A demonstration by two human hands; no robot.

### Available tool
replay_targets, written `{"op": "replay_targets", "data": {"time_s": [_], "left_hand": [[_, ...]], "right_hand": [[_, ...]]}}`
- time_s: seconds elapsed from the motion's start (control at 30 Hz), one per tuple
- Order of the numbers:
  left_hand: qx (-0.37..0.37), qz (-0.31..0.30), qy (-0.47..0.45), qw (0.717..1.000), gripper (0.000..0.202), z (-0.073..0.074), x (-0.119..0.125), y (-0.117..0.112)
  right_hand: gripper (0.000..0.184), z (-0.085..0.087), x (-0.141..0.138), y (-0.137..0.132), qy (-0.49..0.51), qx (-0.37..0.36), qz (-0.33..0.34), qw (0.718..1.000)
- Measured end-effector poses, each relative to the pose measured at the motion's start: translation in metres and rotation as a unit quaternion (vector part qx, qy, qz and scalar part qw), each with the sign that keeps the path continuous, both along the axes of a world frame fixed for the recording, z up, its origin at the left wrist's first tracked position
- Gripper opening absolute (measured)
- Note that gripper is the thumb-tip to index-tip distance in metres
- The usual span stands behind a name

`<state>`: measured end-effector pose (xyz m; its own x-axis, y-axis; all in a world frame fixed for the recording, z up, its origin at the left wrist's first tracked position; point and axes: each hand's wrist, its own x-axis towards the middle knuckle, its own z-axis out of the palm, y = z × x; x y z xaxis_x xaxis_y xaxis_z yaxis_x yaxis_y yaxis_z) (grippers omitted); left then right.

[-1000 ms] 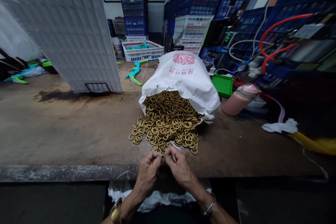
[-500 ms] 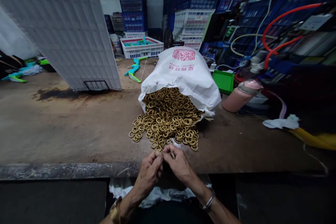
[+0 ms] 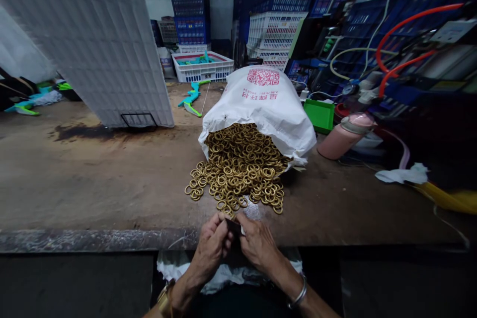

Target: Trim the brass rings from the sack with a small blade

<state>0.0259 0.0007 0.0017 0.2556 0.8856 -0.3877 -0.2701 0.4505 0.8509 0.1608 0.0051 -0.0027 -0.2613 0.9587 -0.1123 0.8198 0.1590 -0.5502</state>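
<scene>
Many brass-coloured rings (image 3: 238, 174) spill from the mouth of a white sack (image 3: 268, 104) onto the table. Just in front of them, over the table's front edge, my two hands are close together. My left hand (image 3: 211, 243) is closed, thumb and fingers pinched; whatever is in the pinch is too small to name. My right hand (image 3: 259, 243) is closed on a small dark flat piece (image 3: 234, 227) with a pale bit at its right end. This piece spans the gap towards my left fingertips; its exact kind does not show.
A grey-white ribbed panel (image 3: 122, 59) stands upright at the left. Behind lie a toy bow (image 3: 193, 97) and a white crate (image 3: 204, 70) of turquoise parts. At the right are a green tray (image 3: 319, 115), a pink bottle (image 3: 345, 139) and red hoses (image 3: 385, 79).
My right hand has moved slightly down and turned, so the dark flat piece now shows between my hands. My left hand stays nearly in place, still pinched. The view has shifted slightly.
</scene>
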Motion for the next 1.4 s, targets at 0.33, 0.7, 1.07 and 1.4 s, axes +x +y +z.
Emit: {"op": "replay_targets", "data": {"time_s": [0.33, 0.7, 1.07, 1.4], "left_hand": [[0.019, -0.005, 0.043, 0.999, 0.031, 0.002, -0.007, -0.008], [-0.093, -0.012, -0.144, 0.985, 0.024, 0.001, -0.009, -0.012], [-0.135, -0.013, -0.260, 0.956, 0.010, -0.010, -0.018, -0.004], [0.018, 0.036, -0.006, 0.999, 0.022, -0.006, -0.013, 0.008]], "right_hand": [[0.033, 0.001, 0.003, 0.009, -0.138, -0.003, -0.035, 0.990], [0.016, -0.014, 0.016, 0.033, -0.112, 0.085, -0.146, 0.979], [0.008, -0.013, 0.018, 0.037, -0.025, 0.092, -0.149, 0.984], [0.009, 0.002, 0.004, 0.021, 0.336, -0.120, -0.131, 0.925]]}}
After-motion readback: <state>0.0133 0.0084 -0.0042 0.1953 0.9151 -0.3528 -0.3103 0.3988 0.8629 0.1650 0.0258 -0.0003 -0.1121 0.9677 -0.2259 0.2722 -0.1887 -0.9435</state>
